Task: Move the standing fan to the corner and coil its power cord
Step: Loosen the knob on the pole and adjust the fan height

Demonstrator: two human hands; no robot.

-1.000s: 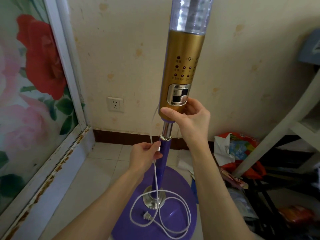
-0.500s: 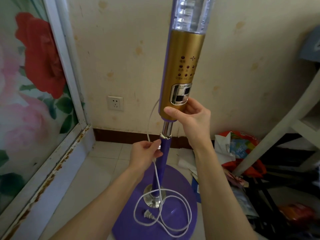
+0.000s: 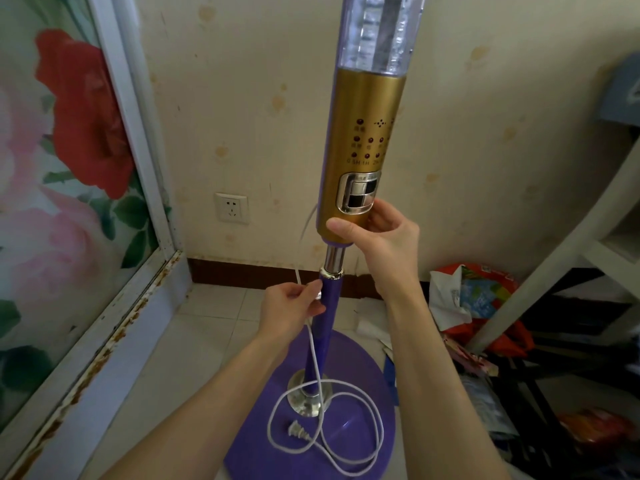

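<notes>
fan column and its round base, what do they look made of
Gold control section: likely plastic or painted metal with a satin metallic finish; soft sheen, printed markings. Collar below it: polished chromed metal, mirror glints. Purple pole and round base: probably glossy moulded plastic; even colour, soft highlights.

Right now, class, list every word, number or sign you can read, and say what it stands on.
"0.5H 1H 2H": bottom row on the fan's gold panel.
Characters under the red dots: too blurred to read.
Print on the bags: unreadable.
Wall socket: no text.
</notes>
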